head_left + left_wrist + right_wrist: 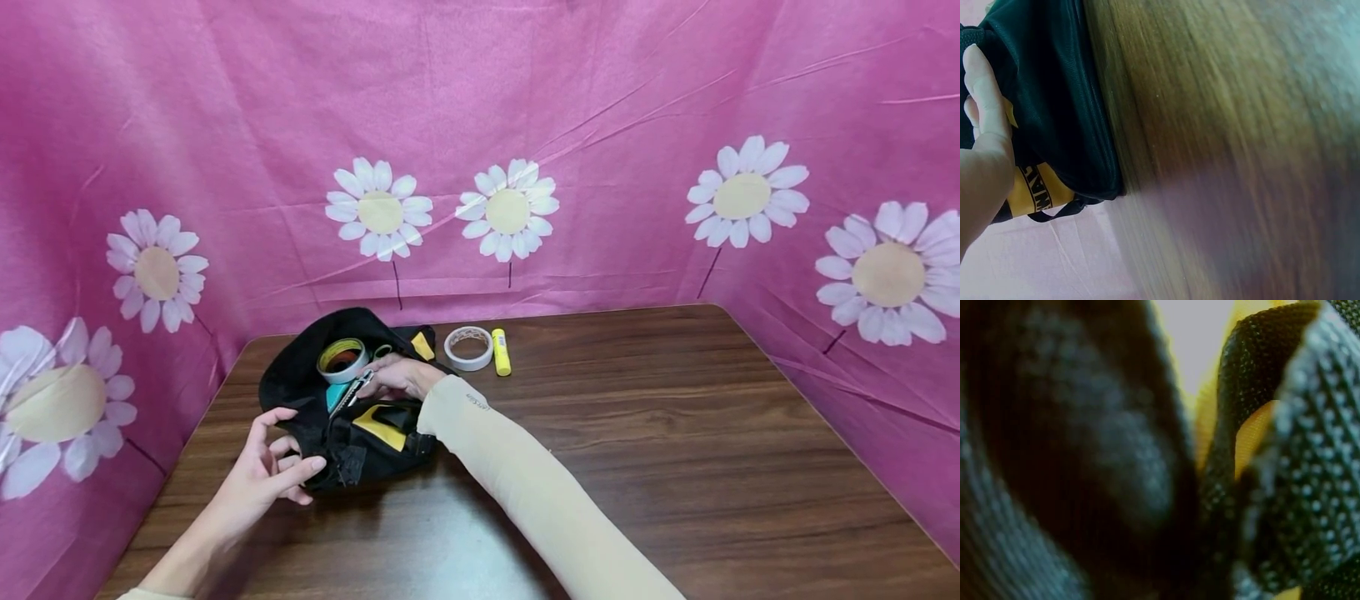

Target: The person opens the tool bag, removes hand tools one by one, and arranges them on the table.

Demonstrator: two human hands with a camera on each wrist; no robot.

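Note:
A black fabric tool bag (288, 375) with yellow patches lies with its mouth spread at the table's left. My left hand (258, 475) holds its near left edge, thumb and fingers on the cloth; in the left wrist view this hand (988, 137) lies along the bag's side (1054, 94). My right hand (401, 377) reaches into the mouth, its fingertips at a silver metal tool (363, 383); I cannot tell whether they grip it. Beside them in the bag are a yellow-lined tape roll (327, 362) and a teal item (337, 395). Black webbing (1310, 462) fills the right wrist view.
Behind the bag, toward the right, a white tape roll (469, 364) lies on the wooden table (675, 433). Next to it is a yellow glue stick (502, 352). A pink cloth (600, 100) with printed daisies hangs round the table's back and sides.

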